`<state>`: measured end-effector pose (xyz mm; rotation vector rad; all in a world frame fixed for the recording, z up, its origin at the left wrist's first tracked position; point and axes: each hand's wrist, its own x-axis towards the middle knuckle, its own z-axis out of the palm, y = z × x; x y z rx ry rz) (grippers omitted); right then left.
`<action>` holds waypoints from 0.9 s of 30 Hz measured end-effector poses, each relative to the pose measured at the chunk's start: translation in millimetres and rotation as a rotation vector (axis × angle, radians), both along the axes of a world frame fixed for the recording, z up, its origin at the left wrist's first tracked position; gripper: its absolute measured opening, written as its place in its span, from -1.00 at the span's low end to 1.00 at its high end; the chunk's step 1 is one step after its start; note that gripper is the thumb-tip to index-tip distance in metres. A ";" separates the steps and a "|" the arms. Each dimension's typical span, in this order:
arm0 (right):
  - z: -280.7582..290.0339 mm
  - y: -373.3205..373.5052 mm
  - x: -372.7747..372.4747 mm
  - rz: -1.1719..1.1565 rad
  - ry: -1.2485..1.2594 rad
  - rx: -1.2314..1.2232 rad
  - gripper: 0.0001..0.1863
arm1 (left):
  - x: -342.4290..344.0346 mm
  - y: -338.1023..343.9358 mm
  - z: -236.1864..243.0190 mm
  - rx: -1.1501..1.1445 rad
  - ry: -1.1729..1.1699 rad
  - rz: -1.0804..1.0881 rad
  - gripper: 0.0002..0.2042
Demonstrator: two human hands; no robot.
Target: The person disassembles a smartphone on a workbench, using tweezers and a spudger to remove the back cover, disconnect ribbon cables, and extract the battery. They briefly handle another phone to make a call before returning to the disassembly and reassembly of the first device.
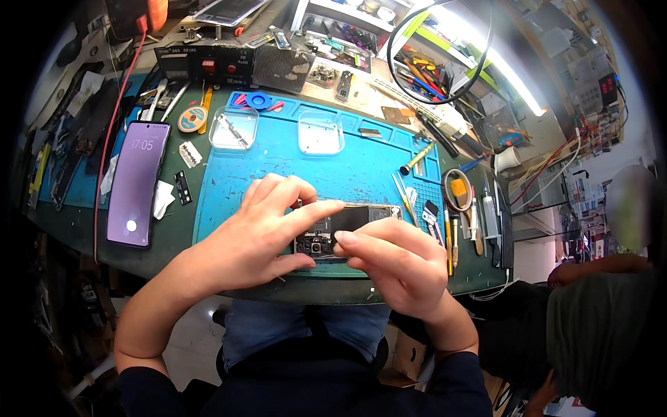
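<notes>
The left hand (258,226) is holding the opened smartphone (351,220) between spread fingers. The right hand (401,263) is covering one corner, its grip unclear.

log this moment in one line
left hand: holds opened phone | right hand: pinched over it, contents unclear | blue mat: beneath | lit phone: left

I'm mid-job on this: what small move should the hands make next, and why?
I'd probably ease the right hand up slightly for a clear look inside the opened phone. It's pinched right beside the dark camera module, hiding whatever it may hold or touch, while the left hand seems to brace the phone's long edges.
</notes>
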<state>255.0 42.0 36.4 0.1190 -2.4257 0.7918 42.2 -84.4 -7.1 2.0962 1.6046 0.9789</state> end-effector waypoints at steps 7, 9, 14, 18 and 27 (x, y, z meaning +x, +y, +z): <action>-0.9 -5.2 4.0 -0.149 -0.039 -0.002 -0.60 | -1.1 1.0 1.1 0.014 0.031 0.026 -0.15; -4.4 -5.2 1.2 -0.116 -0.023 -0.134 -0.57 | -1.9 0.8 0.6 0.016 0.032 0.029 -0.15; -4.7 -10.4 3.7 -0.172 -0.031 -0.144 -0.46 | -1.8 0.5 1.1 0.011 0.037 0.039 -0.13; -4.9 -14.4 -1.0 -0.141 -0.025 -0.279 -0.43 | -2.2 0.6 -0.8 0.014 0.044 0.038 -0.11; -10.6 -7.8 3.3 -0.097 -0.009 -0.117 -0.41 | -2.2 1.3 0.0 0.005 0.041 0.040 -0.11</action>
